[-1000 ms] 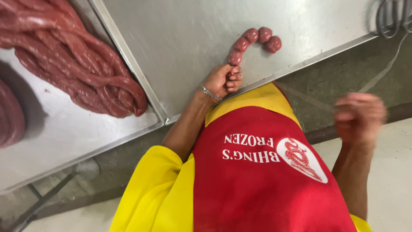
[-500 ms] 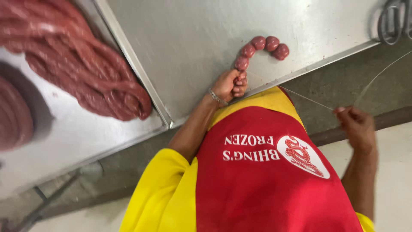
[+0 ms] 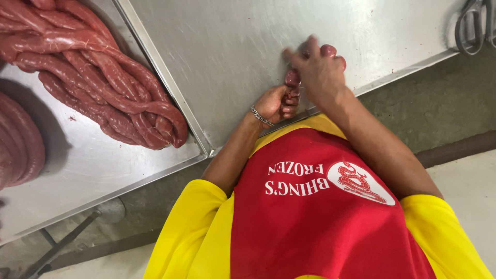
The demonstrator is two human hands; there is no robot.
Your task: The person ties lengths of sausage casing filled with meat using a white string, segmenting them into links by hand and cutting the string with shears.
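Your left hand (image 3: 276, 103) is curled tight around the short string of small red sausage links (image 3: 292, 78) at the near edge of the steel desk (image 3: 232, 46). Your right hand (image 3: 318, 70) covers the links from above, fingers closed over them. Long red sausage coils (image 3: 103, 77) lie well left of the links.

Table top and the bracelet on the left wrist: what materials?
Table top: looks like brushed stainless steel, dull grey sheen with fine scratches and a folded edge. Bracelet: silvery metal chain links, likely steel or silver; the alloy cannot be told.
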